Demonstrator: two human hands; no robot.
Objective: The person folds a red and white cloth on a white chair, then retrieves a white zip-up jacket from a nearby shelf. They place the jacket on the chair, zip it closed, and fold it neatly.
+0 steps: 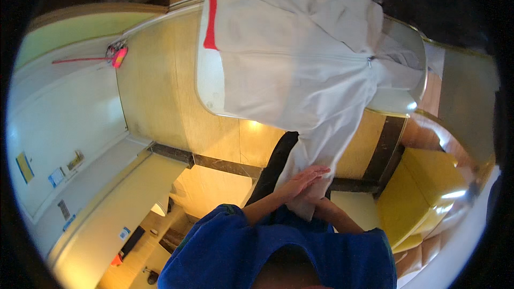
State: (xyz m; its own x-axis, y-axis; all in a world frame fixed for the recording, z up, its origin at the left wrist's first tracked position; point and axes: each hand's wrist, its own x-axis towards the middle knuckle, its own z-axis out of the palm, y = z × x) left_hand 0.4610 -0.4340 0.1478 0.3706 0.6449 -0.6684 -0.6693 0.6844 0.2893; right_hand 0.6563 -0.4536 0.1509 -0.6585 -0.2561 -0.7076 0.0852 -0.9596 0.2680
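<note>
A light grey zip-front garment [273,76] lies spread over a white table [211,84] with rounded corners. It has a red strip at its left edge and a metal zip pull [370,62] at the right end of the zip. One sleeve [321,144] hangs over the near edge towards my body. Fingers stretched out and close together, my left hand [307,180] lies flat on top of this sleeve near its end. My right hand [317,204] is at the sleeve's underside, its fingers mostly hidden by the cloth. The cuff end droops below both hands.
Right of me stands a yellow box-like piece of furniture [417,196], near a glossy curved surface. A pink-headed brush with a long handle [118,57] is by the wall at the left. Below left is a wooden desk surface [136,257] with small items. Wooden shelves [100,14] are at the upper left.
</note>
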